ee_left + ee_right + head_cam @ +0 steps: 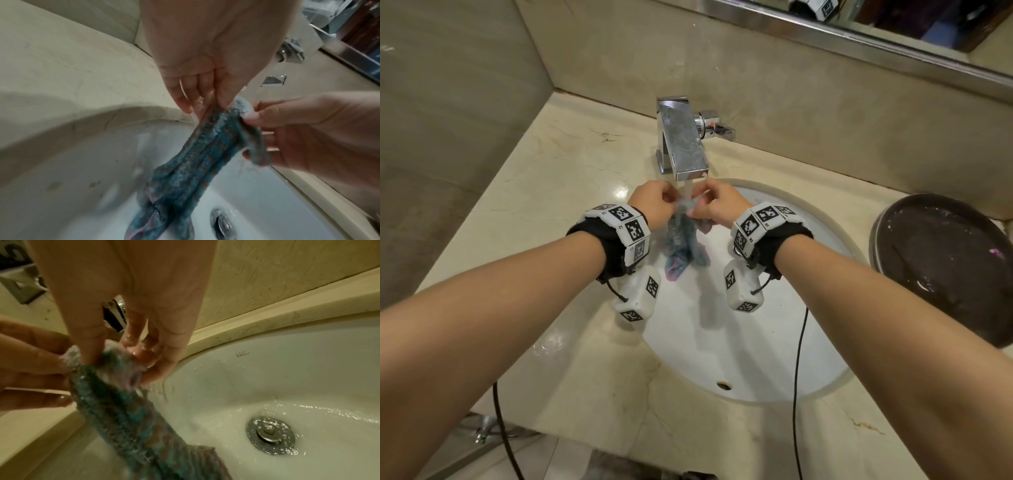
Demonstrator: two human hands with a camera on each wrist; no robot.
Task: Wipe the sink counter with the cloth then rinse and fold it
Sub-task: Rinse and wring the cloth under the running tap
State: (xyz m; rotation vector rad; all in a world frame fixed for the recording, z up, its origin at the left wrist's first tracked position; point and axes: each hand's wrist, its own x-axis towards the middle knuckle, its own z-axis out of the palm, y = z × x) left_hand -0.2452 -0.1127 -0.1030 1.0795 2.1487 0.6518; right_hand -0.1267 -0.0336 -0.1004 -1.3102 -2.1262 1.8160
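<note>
I am pinching the wet blue cloth (683, 240) at its top edge with my left hand (654, 205) and right hand (717, 205), at the frame's centre. It is hanging under the faucet's (681, 137) running water, over the white sink (756, 342).

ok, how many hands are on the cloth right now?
2. The left hand pinches the cloth at its top edge from the left; the right hand pinches it from the right, under the tap.
</note>
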